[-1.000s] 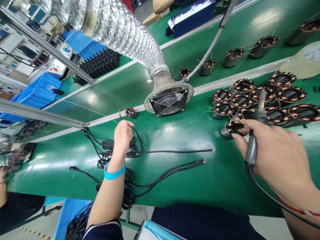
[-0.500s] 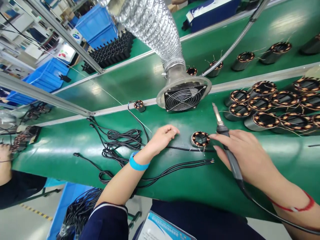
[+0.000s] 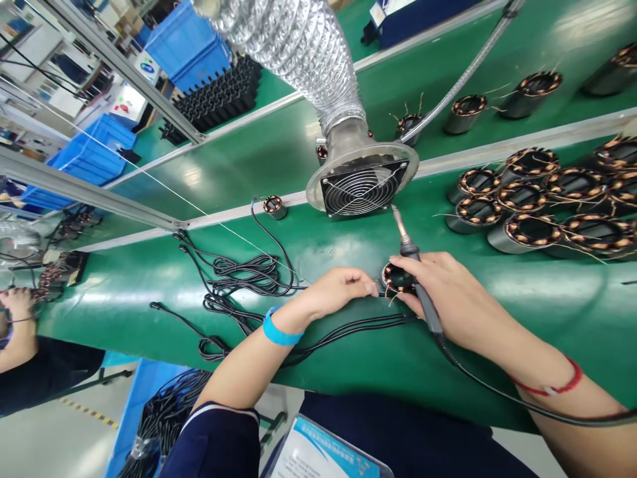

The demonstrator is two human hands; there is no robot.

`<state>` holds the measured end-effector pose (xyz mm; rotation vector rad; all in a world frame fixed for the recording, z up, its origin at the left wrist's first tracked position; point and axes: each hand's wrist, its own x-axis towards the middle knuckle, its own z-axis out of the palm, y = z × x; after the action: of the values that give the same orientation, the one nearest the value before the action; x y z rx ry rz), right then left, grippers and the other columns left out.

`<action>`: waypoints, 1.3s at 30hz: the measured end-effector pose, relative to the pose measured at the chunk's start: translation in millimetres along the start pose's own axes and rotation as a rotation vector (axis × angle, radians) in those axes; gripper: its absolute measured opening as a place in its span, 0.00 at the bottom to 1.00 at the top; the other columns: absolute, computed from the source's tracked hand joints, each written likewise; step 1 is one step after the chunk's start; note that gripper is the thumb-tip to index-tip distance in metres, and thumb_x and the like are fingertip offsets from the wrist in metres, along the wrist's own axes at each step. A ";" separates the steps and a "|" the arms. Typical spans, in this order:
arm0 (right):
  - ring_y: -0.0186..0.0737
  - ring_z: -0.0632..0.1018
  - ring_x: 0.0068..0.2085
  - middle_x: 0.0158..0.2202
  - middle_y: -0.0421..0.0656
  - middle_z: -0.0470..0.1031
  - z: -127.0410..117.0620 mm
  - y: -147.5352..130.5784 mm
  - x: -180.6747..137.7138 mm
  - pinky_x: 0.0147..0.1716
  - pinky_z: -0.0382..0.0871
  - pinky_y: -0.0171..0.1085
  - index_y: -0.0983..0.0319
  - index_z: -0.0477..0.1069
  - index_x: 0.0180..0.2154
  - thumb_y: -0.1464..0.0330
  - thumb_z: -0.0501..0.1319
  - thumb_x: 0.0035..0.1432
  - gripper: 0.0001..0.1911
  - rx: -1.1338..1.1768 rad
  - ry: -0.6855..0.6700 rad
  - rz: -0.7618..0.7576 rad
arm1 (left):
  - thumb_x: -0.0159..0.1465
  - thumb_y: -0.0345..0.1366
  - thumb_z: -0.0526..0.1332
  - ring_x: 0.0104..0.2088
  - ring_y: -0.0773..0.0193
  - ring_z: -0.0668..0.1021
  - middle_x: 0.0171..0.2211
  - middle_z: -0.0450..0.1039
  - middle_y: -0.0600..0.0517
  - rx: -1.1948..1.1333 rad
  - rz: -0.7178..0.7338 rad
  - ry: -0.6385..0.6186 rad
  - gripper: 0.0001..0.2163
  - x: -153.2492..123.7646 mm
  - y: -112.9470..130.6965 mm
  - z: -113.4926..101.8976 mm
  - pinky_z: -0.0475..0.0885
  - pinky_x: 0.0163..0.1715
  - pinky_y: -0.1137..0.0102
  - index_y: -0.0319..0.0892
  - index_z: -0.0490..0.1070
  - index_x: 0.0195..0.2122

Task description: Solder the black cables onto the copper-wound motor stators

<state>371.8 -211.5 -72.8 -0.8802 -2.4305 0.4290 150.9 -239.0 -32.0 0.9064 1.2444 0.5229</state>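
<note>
My right hand [image 3: 448, 299] is wrapped round the grey handle of a soldering iron [image 3: 424, 292]. The iron's metal tip points up and away, near the fan's lower edge. Thumb and fingers of that same hand also touch a small motor stator [image 3: 391, 277] with copper windings, partly hidden beneath them. On the stator's left side, my left hand [image 3: 343, 292] has its fingers closed at a black cable [image 3: 381, 294], most of which is hidden under the hand. A thin pale wire [image 3: 223, 227] runs from the upper left towards my left hand.
A round fan hood [image 3: 365, 189] on a silver duct hangs over the bench. Several stators [image 3: 530, 229] stand grouped at the right. Coiled black cables [image 3: 243, 275] lie at the left, and one stator [image 3: 275, 206] sits by the back rail. A co-worker's hand [image 3: 20, 305] shows far left.
My right hand has moved left with the soldering iron and now touches the stator. My left hand has moved right and slightly down, its fingers closing at the cable beside the stator.
</note>
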 end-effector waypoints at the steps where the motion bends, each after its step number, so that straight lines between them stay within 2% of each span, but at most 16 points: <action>1: 0.51 0.75 0.42 0.42 0.50 0.75 -1.4 -1.0 -0.3 0.39 0.72 0.47 0.61 0.67 0.56 0.65 0.56 0.66 0.17 -0.021 0.004 0.000 | 0.60 0.35 0.64 0.22 0.72 0.62 0.20 0.68 0.57 -0.030 -0.004 0.008 0.07 2.5 2.0 -0.2 0.59 0.26 0.74 0.39 0.75 0.27; 3: 0.50 0.75 0.40 0.40 0.49 0.74 -3.8 -2.5 -0.6 0.37 0.71 0.45 0.62 0.66 0.54 0.64 0.55 0.68 0.16 -0.070 0.020 -0.014 | 0.62 0.36 0.62 0.20 0.73 0.58 0.19 0.63 0.59 -0.066 0.028 0.024 0.08 9.0 8.1 1.4 0.55 0.25 0.73 0.38 0.75 0.27; 8: 0.49 0.75 0.36 0.37 0.48 0.73 -5.4 0.5 -1.6 0.35 0.69 0.43 0.64 0.65 0.55 0.61 0.54 0.70 0.18 -0.160 0.059 -0.006 | 0.64 0.31 0.60 0.28 0.71 0.68 0.26 0.70 0.55 -0.029 0.179 0.070 0.08 22.1 24.6 12.7 0.63 0.34 0.73 0.38 0.73 0.28; 11: 0.50 0.76 0.37 0.38 0.49 0.73 -5.2 3.9 -4.1 0.36 0.69 0.44 0.63 0.64 0.56 0.60 0.56 0.69 0.20 -0.168 0.045 0.046 | 0.64 0.34 0.63 0.29 0.70 0.68 0.27 0.69 0.56 0.049 0.173 0.111 0.06 18.0 20.9 15.3 0.63 0.34 0.73 0.38 0.71 0.30; 14: 0.50 0.75 0.38 0.39 0.49 0.73 -4.8 4.8 -5.7 0.36 0.69 0.44 0.63 0.64 0.57 0.60 0.57 0.68 0.20 -0.153 0.041 0.062 | 0.62 0.37 0.66 0.25 0.71 0.64 0.24 0.65 0.59 0.167 0.134 0.056 0.07 10.8 10.7 14.4 0.60 0.29 0.73 0.39 0.70 0.31; 18: 0.50 0.75 0.38 0.39 0.49 0.73 -4.2 3.7 -5.0 0.37 0.69 0.44 0.63 0.64 0.56 0.61 0.56 0.68 0.19 -0.139 0.044 0.056 | 0.63 0.30 0.61 0.31 0.70 0.70 0.29 0.71 0.55 0.204 0.253 0.116 0.06 14.0 7.2 12.7 0.64 0.37 0.72 0.39 0.73 0.29; 22: 0.49 0.75 0.37 0.39 0.48 0.72 -3.9 2.5 -4.0 0.36 0.68 0.43 0.63 0.64 0.56 0.61 0.55 0.69 0.18 -0.165 0.062 0.055 | 0.63 0.34 0.61 0.30 0.70 0.70 0.26 0.71 0.54 0.023 0.180 -0.007 0.08 24.9 14.2 12.0 0.66 0.36 0.73 0.38 0.74 0.28; 25: 0.48 0.74 0.36 0.38 0.48 0.72 -4.0 1.5 -3.7 0.35 0.66 0.42 0.64 0.64 0.56 0.60 0.54 0.71 0.19 -0.213 0.090 0.071 | 0.62 0.39 0.65 0.29 0.71 0.70 0.25 0.70 0.55 -0.053 0.138 0.000 0.09 25.1 12.5 11.5 0.66 0.35 0.74 0.37 0.74 0.31; 29: 0.49 0.73 0.36 0.37 0.49 0.72 -3.4 0.1 -3.6 0.34 0.66 0.42 0.66 0.64 0.55 0.60 0.54 0.70 0.19 -0.238 0.117 0.080 | 0.59 0.40 0.69 0.29 0.71 0.70 0.28 0.71 0.55 0.003 0.094 0.060 0.10 17.7 -2.1 11.8 0.65 0.34 0.73 0.38 0.74 0.33; 32: 0.49 0.73 0.36 0.38 0.49 0.72 -2.1 -1.2 -3.4 0.34 0.66 0.42 0.65 0.64 0.56 0.60 0.54 0.70 0.19 -0.252 0.119 0.095 | 0.60 0.37 0.66 0.32 0.68 0.73 0.31 0.74 0.52 0.094 0.156 0.062 0.07 15.3 -9.0 12.5 0.67 0.38 0.71 0.38 0.76 0.31; 35: 0.50 0.74 0.35 0.38 0.50 0.73 -0.9 -2.5 -3.4 0.33 0.67 0.43 0.65 0.64 0.55 0.60 0.52 0.70 0.19 -0.272 0.122 0.096 | 0.60 0.36 0.66 0.32 0.68 0.72 0.30 0.74 0.52 0.105 0.239 -0.019 0.07 16.6 -5.8 12.3 0.66 0.37 0.71 0.38 0.79 0.29; 37: 0.50 0.75 0.35 0.38 0.49 0.73 -0.9 -1.5 -3.4 0.33 0.67 0.43 0.64 0.63 0.56 0.60 0.52 0.70 0.19 -0.265 0.115 0.096 | 0.60 0.38 0.65 0.30 0.68 0.70 0.29 0.73 0.52 0.077 0.216 -0.107 0.08 17.4 -1.3 12.0 0.66 0.34 0.71 0.38 0.79 0.30; 39: 0.50 0.76 0.37 0.39 0.49 0.74 -1.6 2.1 -3.4 0.34 0.68 0.43 0.63 0.63 0.57 0.61 0.53 0.69 0.19 -0.237 0.105 0.115 | 0.63 0.39 0.63 0.30 0.68 0.71 0.29 0.74 0.51 0.091 0.173 -0.122 0.09 16.8 1.6 12.6 0.67 0.35 0.71 0.38 0.78 0.33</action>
<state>376.0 -212.1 -73.6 -1.1180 -2.3737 0.1317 167.8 -228.8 -39.6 1.1136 1.0922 0.5428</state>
